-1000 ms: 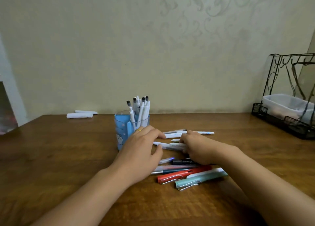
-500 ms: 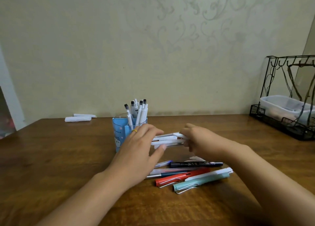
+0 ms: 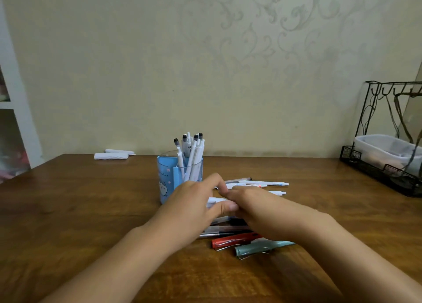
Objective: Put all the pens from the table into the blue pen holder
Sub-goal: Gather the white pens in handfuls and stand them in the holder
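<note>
The left hand (image 3: 191,209) and right hand (image 3: 258,209) are meeting over the table (image 3: 68,211), fingers closing together on a white pen (image 3: 215,200) (how many is hidden). Just beyond the grip, the blue pen holder (image 3: 169,179) is standing with white pens upright inside. Loose white pens (image 3: 262,184) are lying behind the right hand; a red pen (image 3: 233,242) and teal pen (image 3: 258,249) are lying beneath the wrists, partly covered.

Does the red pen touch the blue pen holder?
Apart. The head view shows the red pen lying nearer the camera, with bare table between it and the blue pen holder.
</note>
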